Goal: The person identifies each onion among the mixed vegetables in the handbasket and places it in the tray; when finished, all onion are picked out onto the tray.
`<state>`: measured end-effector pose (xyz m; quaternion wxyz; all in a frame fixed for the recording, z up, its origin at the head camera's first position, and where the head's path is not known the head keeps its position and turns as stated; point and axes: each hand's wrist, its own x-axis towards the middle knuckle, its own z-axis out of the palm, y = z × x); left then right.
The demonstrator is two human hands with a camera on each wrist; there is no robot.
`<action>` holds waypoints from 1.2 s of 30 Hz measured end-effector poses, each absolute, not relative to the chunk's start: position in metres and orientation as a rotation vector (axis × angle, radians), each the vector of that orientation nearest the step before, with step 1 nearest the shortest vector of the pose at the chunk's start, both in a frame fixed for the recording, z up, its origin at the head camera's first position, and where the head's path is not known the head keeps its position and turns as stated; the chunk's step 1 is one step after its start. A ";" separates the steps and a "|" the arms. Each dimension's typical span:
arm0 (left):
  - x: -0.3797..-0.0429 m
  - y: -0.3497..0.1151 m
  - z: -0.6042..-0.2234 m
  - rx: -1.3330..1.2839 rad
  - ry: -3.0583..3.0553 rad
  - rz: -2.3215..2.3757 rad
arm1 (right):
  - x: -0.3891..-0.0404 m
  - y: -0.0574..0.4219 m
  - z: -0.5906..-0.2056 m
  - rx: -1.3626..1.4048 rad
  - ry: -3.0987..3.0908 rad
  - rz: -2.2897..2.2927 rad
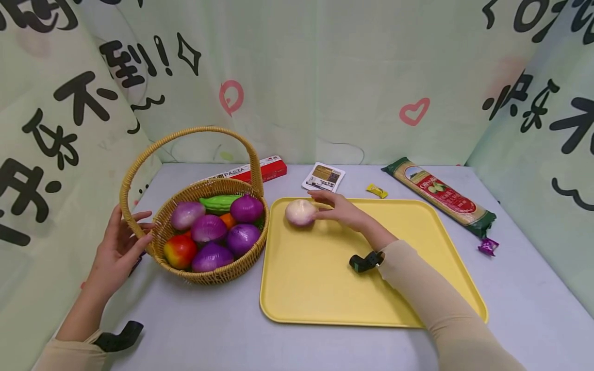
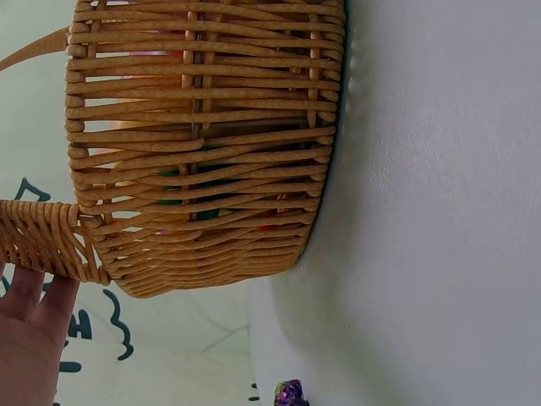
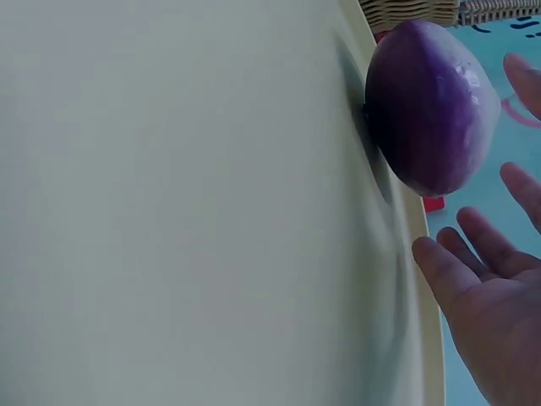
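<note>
On the left, a wicker basket [image 1: 209, 278] holds several purple onions [image 1: 212, 257], a red-yellow fruit [image 1: 180, 251] and a ridged green vegetable [image 1: 218, 203]. My left hand [image 1: 116, 252] grips the base of its tall handle [image 1: 125, 190], and in the left wrist view the fingers [image 2: 55, 304] lie against the woven handle. A purple onion with a whitish top [image 1: 300, 213] sits in the yellow tray [image 1: 325, 278] near its far left corner. Beside it is my right hand [image 1: 341, 208], fingers spread and extended; the right wrist view shows a gap between them and the onion [image 3: 431, 110].
Behind the basket lies a red pasta box [image 1: 274, 169]. A white card-like packet [image 1: 323, 177] and a yellow wrapped candy [image 1: 377, 191] lie beyond the tray. To the right are a long green-ended pasta bag [image 1: 438, 193] and a purple wrapped candy [image 1: 488, 247]. Printed curtains enclose the table.
</note>
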<state>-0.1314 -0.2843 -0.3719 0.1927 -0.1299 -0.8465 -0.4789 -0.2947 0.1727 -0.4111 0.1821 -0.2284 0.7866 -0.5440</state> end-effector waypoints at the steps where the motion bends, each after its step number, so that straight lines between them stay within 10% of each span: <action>1: -0.132 -0.284 -0.372 -0.365 -2.375 -1.343 | -0.295 0.173 -0.410 -0.647 2.219 -1.542; 36: -0.131 -0.284 -0.372 -0.363 -2.378 -1.354 | -0.297 0.169 -0.386 -0.681 2.204 -1.636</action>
